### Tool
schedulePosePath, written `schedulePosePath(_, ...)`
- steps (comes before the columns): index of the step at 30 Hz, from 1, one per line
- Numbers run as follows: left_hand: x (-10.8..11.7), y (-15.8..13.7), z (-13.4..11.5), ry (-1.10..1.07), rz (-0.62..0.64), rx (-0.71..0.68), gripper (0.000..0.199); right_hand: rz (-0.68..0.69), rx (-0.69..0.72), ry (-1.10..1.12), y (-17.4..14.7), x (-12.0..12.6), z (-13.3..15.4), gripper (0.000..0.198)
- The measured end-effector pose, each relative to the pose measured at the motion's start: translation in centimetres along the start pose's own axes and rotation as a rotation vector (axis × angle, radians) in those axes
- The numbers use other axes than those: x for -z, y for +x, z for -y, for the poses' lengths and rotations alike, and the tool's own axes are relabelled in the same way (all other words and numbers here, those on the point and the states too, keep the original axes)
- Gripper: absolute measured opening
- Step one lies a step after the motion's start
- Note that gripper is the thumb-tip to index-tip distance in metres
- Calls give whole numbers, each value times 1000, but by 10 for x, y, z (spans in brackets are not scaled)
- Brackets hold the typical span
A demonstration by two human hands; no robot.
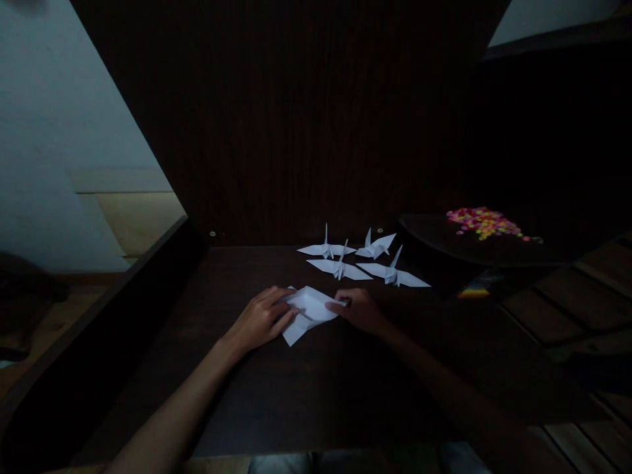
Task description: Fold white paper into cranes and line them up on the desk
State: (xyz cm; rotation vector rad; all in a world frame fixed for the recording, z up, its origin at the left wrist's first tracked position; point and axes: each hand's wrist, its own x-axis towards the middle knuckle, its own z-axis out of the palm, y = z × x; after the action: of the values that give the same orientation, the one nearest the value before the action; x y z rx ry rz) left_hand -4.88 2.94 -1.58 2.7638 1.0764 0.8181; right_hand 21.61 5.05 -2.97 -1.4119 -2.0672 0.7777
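A partly folded sheet of white paper (pixel 310 304) lies on the dark wooden desk (pixel 296 395) between my hands. My left hand (pixel 264 316) presses on its left side, thumb and fingers resting over the folds. At the right edge, my right hand (pixel 360 309) pinches the paper between thumb and curled fingers. Just beyond stand several folded white paper cranes, among them a front left crane (pixel 340 268) and a front right crane (pixel 394 274). Their wings are spread and their necks point up.
A dark back panel (pixel 296 131) rises behind the cranes. On the right, a raised shelf (pixel 434 243) carries a heap of small pink, red and yellow pieces (pixel 486 222). A low side board (pixel 123 309) borders the desk on the left.
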Motion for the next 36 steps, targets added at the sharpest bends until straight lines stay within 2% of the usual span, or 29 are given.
schedulePosePath(3, -1, 0, -1, -7, -9, 13, 22, -69, 53, 30, -2, -6, 0, 19)
schedulePosePath(6, 1, 1, -2, -10, -2, 17, 22, -140, 34, 61, -5, -11, 1, 17)
schedulePosePath(15, 3, 2, -3, 51, 77, 83, 20, -118, 14, 9, -10, -12, 5, 24)
schedulePosePath(21, 0, 4, -9, 196, 60, 22, 37, -90, 0, 39, -9, -13, 11, 20)
schedulePosePath(26, -8, 9, -22, 236, 40, 9, 47, -67, 0, 105, -10, -20, 14, 17)
schedulePosePath(29, -17, 14, -28, 219, 22, 32, 42, -72, 8, 69, -10, -23, 14, 14)
schedulePosePath(36, -36, 20, -24, 211, 24, -5, 40, -114, 157, -66, -9, -24, 10, 6)
